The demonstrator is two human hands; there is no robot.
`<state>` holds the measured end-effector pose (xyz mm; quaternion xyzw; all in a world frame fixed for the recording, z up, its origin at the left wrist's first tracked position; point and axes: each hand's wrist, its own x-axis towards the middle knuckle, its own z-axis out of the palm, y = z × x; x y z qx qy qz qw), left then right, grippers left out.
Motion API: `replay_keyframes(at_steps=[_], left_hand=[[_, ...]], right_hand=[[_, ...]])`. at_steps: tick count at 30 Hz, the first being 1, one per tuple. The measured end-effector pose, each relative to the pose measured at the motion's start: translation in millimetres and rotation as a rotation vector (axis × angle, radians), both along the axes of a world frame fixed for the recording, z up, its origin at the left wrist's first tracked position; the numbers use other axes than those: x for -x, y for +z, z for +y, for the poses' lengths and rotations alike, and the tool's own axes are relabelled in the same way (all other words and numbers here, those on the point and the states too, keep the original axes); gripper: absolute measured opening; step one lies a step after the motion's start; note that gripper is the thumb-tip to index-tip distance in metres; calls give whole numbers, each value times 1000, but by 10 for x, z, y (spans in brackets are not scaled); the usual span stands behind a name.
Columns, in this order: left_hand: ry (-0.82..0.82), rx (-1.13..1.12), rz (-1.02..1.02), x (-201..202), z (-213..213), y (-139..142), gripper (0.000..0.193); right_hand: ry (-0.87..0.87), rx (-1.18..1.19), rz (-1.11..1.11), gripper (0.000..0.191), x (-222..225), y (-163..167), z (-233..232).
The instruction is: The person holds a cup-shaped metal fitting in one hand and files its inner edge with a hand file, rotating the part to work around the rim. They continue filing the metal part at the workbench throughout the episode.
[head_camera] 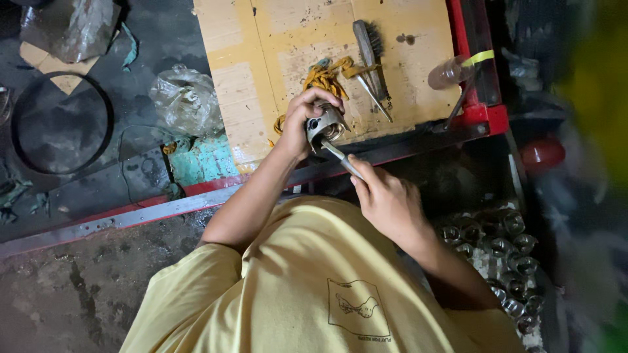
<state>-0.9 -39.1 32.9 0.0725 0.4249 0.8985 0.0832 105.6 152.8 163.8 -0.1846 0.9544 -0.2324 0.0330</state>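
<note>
Head camera looks down: left hand (302, 124) clamps a metal piston (325, 128), partly hidden by fingers. Right hand (386, 199) grips a slim metal tool (340, 158), its tip lost inside the piston.

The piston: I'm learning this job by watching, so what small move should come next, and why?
Probably keep the left hand clamped on the piston and work the metal tool in the right hand gently around it, since its tip already meets the piston's side.
</note>
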Motion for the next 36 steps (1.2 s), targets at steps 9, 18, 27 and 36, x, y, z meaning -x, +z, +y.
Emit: replay_keyframes(at_steps=[9,18,27,36], left_hand=[[52,125,77,-97,51,-151,31],[10,41,-19,-53,85,-129,33],[58,63,0,-19,141,-101,32],[43,124,24,7,90,-16,34]], right_hand=[[-7,-184,-77,39,-27,-47,22],[-6,-41,-29,36,-67,-42,63],[-49,25,-14,36,-76,-29,74],[0,146,29,34,-22,-12,53]])
